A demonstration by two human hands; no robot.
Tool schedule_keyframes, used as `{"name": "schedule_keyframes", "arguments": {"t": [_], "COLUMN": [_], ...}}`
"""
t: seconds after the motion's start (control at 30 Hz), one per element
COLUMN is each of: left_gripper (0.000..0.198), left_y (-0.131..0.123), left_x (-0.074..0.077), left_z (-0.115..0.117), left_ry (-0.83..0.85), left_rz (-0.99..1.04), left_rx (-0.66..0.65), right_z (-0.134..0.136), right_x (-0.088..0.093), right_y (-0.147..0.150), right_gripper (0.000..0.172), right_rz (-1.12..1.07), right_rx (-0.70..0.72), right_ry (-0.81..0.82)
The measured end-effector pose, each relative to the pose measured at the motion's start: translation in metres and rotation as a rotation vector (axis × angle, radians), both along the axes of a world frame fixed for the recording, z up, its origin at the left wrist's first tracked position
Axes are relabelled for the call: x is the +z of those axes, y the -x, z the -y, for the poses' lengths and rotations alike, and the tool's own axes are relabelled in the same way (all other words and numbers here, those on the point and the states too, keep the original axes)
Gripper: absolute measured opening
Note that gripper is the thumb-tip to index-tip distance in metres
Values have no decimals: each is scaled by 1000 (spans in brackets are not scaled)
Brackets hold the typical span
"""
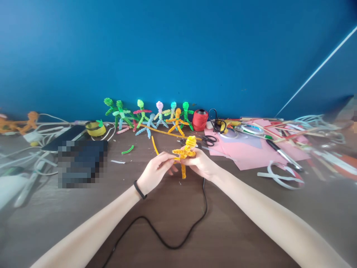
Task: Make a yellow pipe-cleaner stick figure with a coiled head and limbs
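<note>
A yellow pipe-cleaner figure (190, 143) is held upright above the brown table, its round head at the top and one leg hanging down. My right hand (201, 163) is closed around its right side, fingers partly behind it. With thumb and fingertips, my left hand (160, 167) pinches the figure's lower left part. A dark band circles my left wrist. Just beyond the hands, an orange figure (177, 121) stands in front of a row of coloured figures, among them a green-headed one (140, 111) and a pink-headed one (160, 112).
Black scissors (209, 140) and a red spool (200, 120) lie beyond my right hand. Pink paper (245, 156) with a marker (281, 153) is at the right. A black cable (167, 245) curves across the near table (134, 245). Yellow tape (95, 129) is at the left.
</note>
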State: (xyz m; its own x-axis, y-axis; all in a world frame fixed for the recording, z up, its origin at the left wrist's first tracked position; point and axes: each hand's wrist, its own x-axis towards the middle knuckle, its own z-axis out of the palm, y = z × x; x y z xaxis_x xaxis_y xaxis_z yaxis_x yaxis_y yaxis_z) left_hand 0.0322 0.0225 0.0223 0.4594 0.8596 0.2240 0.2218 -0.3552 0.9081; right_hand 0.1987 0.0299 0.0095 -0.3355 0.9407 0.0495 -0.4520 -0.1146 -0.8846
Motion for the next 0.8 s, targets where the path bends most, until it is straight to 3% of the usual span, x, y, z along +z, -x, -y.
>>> {"name": "schedule_keyframes", "arguments": {"t": [0.17, 0.3, 0.43, 0.8], "left_gripper": [22, 18, 16, 23], "left_y": [1, 5, 7, 8], "left_x": [2, 2, 3, 4], "left_z": [-1, -5, -7, -9], "left_ry": [87, -193, -384, -265], "left_rz": [-52, -222, -258, -302], "left_rx": [106, 205, 202, 184], "right_z": [3, 6, 9, 11], "right_x": [3, 2, 5, 6], "right_y": [3, 3, 4, 4], "right_gripper": [22, 23, 19, 21], "right_rz": [43, 90, 109, 44], "right_rx": [36, 54, 84, 77], "right_ry": [-21, -21, -4, -30]}}
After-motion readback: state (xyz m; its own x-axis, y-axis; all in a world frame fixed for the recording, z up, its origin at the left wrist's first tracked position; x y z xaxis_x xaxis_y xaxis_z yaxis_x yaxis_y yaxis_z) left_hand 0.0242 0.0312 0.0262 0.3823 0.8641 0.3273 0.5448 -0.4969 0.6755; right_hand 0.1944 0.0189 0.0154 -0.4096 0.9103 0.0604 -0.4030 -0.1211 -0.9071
